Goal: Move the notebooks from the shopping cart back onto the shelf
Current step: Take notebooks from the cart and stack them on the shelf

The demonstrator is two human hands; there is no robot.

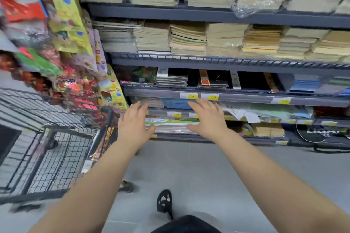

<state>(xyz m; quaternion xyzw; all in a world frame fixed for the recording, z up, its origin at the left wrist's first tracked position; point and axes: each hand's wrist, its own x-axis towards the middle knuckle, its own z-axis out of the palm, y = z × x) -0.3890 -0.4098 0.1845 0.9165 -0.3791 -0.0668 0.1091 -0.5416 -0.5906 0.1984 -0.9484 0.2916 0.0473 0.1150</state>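
A stack of notebooks (171, 126) lies flat on a low shelf (236, 139), between the two hands. The left hand (133, 123) and right hand (207, 117) flank it with fingers spread, gripping nothing; whether they touch it is too blurred to tell. The wire shopping cart (56, 138) stands at the left

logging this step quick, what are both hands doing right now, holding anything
Left hand: open, fingers spread, holding nothing.
Right hand: open, fingers spread, holding nothing.
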